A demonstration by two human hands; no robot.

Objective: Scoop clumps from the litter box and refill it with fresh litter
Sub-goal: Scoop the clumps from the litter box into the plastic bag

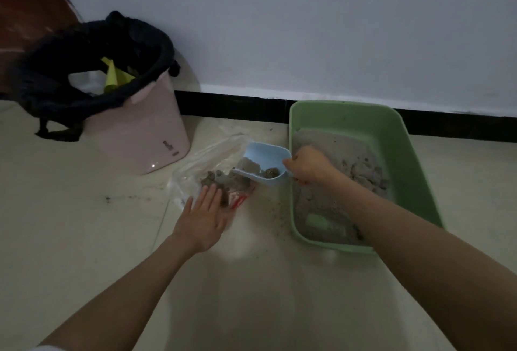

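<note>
A green litter box (402, 138) stands on the floor at the right, holding grey litter (335, 149) with a bare patch near its front. My right hand (307, 164) grips the handle of a light blue scoop (265, 155), tilted over a clear plastic bag (207, 160) lying on the floor left of the box. Grey clumps lie in the scoop and in a pile (223, 178) on the bag. My left hand (204, 216) rests flat on the bag's near edge with fingers straight.
A pink bin (145, 138) lined with a black bag stands at the back left against the white wall; yellow-green rubbish shows inside. Litter crumbs are scattered on the pale tiles between bag and box. A black skirting runs along the wall.
</note>
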